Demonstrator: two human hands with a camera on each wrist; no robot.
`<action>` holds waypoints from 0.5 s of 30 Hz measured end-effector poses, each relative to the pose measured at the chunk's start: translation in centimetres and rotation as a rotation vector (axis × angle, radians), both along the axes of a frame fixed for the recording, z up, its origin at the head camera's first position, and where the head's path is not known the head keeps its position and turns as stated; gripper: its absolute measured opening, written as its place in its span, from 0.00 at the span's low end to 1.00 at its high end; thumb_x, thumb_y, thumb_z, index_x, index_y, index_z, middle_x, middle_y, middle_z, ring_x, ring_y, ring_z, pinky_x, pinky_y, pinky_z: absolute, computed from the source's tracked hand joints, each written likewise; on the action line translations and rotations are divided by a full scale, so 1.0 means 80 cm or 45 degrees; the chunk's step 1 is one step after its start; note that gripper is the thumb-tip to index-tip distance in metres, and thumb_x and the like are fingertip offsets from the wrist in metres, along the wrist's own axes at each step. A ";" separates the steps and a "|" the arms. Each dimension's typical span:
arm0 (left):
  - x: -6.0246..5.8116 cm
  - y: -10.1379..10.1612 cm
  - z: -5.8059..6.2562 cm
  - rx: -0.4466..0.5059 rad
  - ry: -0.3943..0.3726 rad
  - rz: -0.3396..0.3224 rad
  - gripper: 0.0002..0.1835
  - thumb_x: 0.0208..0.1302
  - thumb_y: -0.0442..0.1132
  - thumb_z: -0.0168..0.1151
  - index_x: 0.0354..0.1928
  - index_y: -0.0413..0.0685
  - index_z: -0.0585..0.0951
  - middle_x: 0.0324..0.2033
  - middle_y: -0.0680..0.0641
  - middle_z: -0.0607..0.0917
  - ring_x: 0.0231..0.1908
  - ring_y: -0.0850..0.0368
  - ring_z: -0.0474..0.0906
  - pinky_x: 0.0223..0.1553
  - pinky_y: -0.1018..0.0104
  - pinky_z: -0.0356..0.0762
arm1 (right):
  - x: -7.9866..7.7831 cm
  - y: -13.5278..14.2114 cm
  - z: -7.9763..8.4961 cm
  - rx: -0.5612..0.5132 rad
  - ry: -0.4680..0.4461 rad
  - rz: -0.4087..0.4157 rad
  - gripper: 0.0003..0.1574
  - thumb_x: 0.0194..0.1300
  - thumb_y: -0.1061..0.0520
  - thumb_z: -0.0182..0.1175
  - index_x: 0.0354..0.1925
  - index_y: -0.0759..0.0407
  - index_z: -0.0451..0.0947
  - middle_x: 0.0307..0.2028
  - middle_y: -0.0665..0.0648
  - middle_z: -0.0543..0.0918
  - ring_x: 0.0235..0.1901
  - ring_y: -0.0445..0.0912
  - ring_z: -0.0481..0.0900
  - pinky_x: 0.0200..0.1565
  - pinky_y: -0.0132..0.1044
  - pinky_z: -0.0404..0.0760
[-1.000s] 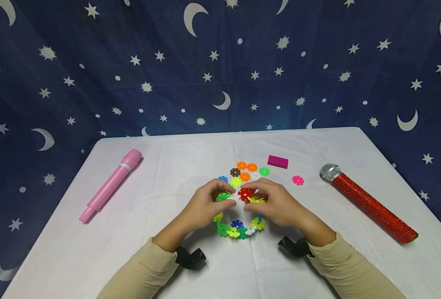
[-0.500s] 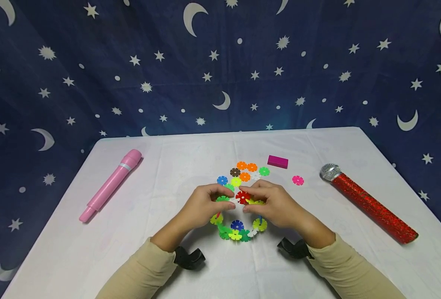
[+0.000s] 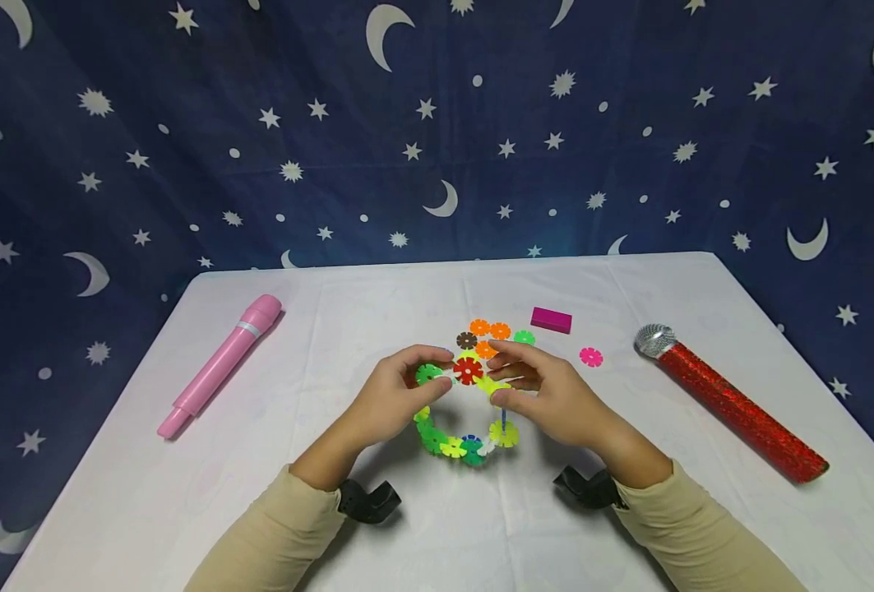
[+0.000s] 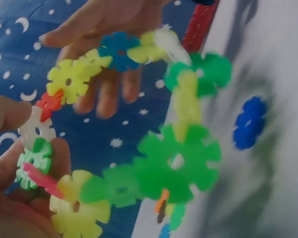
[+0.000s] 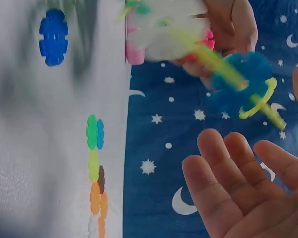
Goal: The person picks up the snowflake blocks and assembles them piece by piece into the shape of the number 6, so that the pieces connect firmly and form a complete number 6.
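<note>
A ring of linked plastic snowflake discs [image 3: 432, 440], mostly green and yellow with some red, white and blue, hangs above the table. My left hand [image 3: 385, 399] holds it by its far left side. In the left wrist view, a white disc [image 4: 37, 130] and a pale green one sit between the left thumb and fingers. My right hand [image 3: 555, 399] is beside the ring's right side, fingers spread and palm bare in the right wrist view. A red disc [image 3: 469, 371] stands at the ring's far side. A loose blue disc [image 4: 249, 122] lies on the table below the ring.
Behind the ring lie loose discs, among them orange [image 3: 479, 328], brown [image 3: 466, 340] and green [image 3: 524, 337]. A magenta block [image 3: 551, 320] and a pink disc [image 3: 590, 357] are farther right. A pink microphone [image 3: 218, 370] lies left, a red glittery microphone [image 3: 732, 411] right.
My right hand has let go of the ring near its red and yellow discs and spread its fingers. The left hand has raised the ring and shifted it slightly left.
</note>
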State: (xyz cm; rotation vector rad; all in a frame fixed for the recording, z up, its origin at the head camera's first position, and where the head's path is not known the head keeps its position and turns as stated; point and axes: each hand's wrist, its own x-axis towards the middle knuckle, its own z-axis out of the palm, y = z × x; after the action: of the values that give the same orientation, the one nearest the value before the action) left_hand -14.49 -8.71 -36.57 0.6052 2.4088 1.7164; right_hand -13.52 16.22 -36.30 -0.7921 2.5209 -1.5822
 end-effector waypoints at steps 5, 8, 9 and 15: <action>-0.006 -0.011 0.007 0.118 0.021 0.119 0.16 0.68 0.34 0.64 0.56 0.39 0.80 0.50 0.43 0.83 0.45 0.48 0.76 0.40 0.67 0.74 | -0.003 0.005 -0.004 -0.030 -0.081 -0.011 0.33 0.66 0.63 0.66 0.66 0.71 0.68 0.51 0.62 0.80 0.46 0.48 0.84 0.49 0.36 0.82; -0.009 -0.015 0.009 0.172 0.027 0.170 0.16 0.68 0.34 0.63 0.56 0.38 0.80 0.51 0.43 0.82 0.47 0.49 0.78 0.45 0.66 0.78 | -0.005 0.005 -0.006 -0.031 -0.153 0.003 0.35 0.67 0.61 0.65 0.66 0.72 0.66 0.51 0.63 0.80 0.45 0.48 0.85 0.46 0.36 0.83; -0.011 -0.016 0.010 0.195 0.028 0.186 0.16 0.68 0.33 0.62 0.57 0.37 0.79 0.51 0.42 0.82 0.47 0.48 0.79 0.45 0.65 0.79 | -0.006 0.005 -0.007 -0.020 -0.174 0.000 0.35 0.67 0.60 0.66 0.66 0.72 0.65 0.50 0.63 0.79 0.44 0.48 0.85 0.45 0.37 0.83; -0.018 -0.023 0.009 0.324 0.049 0.383 0.17 0.69 0.31 0.59 0.58 0.36 0.77 0.51 0.41 0.79 0.40 0.48 0.82 0.41 0.68 0.80 | -0.010 0.005 -0.017 0.292 -0.233 0.038 0.29 0.63 0.52 0.71 0.56 0.66 0.75 0.42 0.53 0.83 0.40 0.42 0.83 0.44 0.37 0.80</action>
State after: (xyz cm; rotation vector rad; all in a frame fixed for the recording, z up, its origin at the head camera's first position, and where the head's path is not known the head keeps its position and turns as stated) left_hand -15.91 -10.55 -35.87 0.3144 2.4271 2.1725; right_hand -14.30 16.61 -37.63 -0.6232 2.4855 -1.2620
